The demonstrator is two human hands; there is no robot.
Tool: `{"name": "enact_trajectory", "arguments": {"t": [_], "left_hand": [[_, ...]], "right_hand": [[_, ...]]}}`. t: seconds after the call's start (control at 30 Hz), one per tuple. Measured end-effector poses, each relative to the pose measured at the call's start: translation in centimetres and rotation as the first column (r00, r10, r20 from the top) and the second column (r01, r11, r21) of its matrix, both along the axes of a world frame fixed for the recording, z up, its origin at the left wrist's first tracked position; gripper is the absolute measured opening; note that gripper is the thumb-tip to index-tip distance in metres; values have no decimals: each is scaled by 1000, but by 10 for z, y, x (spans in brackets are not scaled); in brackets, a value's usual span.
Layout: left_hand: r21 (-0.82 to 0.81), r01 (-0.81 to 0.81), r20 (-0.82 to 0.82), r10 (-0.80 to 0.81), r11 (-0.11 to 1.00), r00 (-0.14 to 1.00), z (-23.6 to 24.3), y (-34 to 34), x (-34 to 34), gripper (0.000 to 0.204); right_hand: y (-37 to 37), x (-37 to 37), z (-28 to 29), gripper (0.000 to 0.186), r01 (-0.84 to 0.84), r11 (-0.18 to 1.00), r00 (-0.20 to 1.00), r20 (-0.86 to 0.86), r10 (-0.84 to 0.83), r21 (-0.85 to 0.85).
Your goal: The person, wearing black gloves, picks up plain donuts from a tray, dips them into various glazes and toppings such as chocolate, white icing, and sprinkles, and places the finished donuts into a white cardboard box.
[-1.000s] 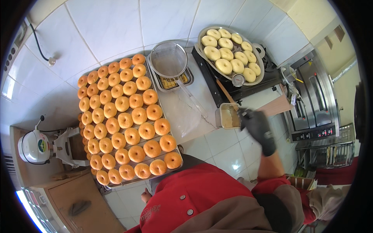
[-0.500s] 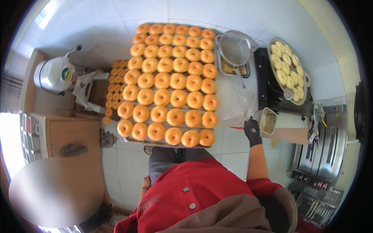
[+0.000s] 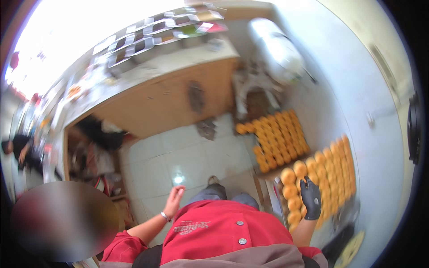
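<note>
My left hand (image 3: 174, 201), bare with a band at its wrist, is held out over the floor to the left of my legs. Its fingers are stretched out and it holds nothing. On the right, my right hand (image 3: 310, 198) in a black glove is in front of the near part of a tray of ring doughnuts (image 3: 328, 172), covering some of them. Whether it touches them I cannot tell. Its fingers are dark and blurred, and nothing can be made out in them. Golden doughnuts lie in rows on the tray.
Beyond it, a lower batch of doughnuts (image 3: 279, 140) lies near the wall. A white mixer-like machine (image 3: 277, 49) stands in the back corner. A wooden counter (image 3: 170, 102) with several containers (image 3: 152, 38) runs along the far side. At the far left is another person (image 3: 27, 154).
My view has swung left, so the doughnut tray is now at the right. My left hand has come up from beside my leg. My right hand now appears before the tray.
</note>
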State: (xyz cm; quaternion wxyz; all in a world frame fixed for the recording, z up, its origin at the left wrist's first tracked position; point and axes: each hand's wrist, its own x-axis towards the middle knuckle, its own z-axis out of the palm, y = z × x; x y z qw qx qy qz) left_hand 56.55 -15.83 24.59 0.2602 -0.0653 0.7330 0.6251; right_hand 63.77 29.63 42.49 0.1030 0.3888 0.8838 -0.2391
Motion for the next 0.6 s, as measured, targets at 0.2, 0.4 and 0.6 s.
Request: {"name": "enact_trajectory", "arguments": {"t": [0.2, 0.4, 0.6], "left_hand": [[757, -641, 629, 403, -127, 665, 38, 16, -13, 50], [550, -457, 746, 165, -699, 645, 38, -27, -46, 61], [712, -333, 672, 461, -618, 580, 19, -83, -117, 60]], "right_hand": [[-91, -190, -5, 45, -498, 866, 864, 57, 500, -45], [-219, -327, -11, 46, -797, 583, 597, -65, 799, -156], [-334, -434, -38, 47, -963, 210, 224, -72, 972, -170]]}}
